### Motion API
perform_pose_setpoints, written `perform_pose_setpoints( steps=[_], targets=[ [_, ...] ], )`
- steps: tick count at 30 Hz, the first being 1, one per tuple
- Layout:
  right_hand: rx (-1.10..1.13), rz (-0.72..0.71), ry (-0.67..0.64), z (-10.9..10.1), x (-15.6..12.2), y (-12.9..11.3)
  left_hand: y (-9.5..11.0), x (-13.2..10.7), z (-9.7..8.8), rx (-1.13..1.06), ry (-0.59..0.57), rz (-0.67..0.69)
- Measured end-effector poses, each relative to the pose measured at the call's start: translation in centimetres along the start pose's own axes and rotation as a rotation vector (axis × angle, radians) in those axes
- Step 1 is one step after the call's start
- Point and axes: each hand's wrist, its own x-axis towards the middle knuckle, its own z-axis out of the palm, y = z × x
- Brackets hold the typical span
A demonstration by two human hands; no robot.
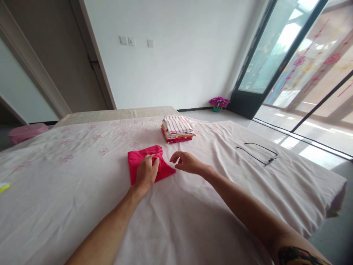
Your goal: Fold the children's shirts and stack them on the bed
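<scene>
A small pink cloth (138, 162), partly folded, lies on the pale pink bedsheet (82, 191) in front of me. My left hand (147, 172) rests on the cloth with its fingers pinched on a bunched fold at the cloth's upper right. My right hand (186, 162) hovers just right of the cloth, fingers loosely curled and apart, holding nothing. Behind the cloth sits a stack of folded cloths (177, 129), striped red and white on top.
A black clothes hanger (259, 152) lies on the sheet at the right. The bed's right edge drops to the floor near glass doors. A pot of purple flowers (218, 102) stands by the wall. A pink tub (26, 132) sits far left.
</scene>
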Motion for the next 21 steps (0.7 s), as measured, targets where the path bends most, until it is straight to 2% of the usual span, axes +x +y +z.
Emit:
perform_pose_setpoints(
  steps=[4,10,16,21],
  targets=[
    [-0.172,-0.229,-0.109,-0.6,-2.0,0.2,-0.3,0.3,-0.2,-0.092,0.008,-0.086],
    [-0.387,-0.344,-0.087,0.2,-2.5,0.0,-0.3,0.4,-0.6,-0.132,-0.021,-0.146],
    [-0.475,-0.387,-0.085,-0.2,-1.6,-1.4,-0.5,0.4,-0.7,-0.191,-0.005,-0.158],
    [-0.466,-0.433,-0.048,0.6,0.9,-1.9,-0.8,0.3,-0.3,-0.187,0.018,-0.155]
  ],
)
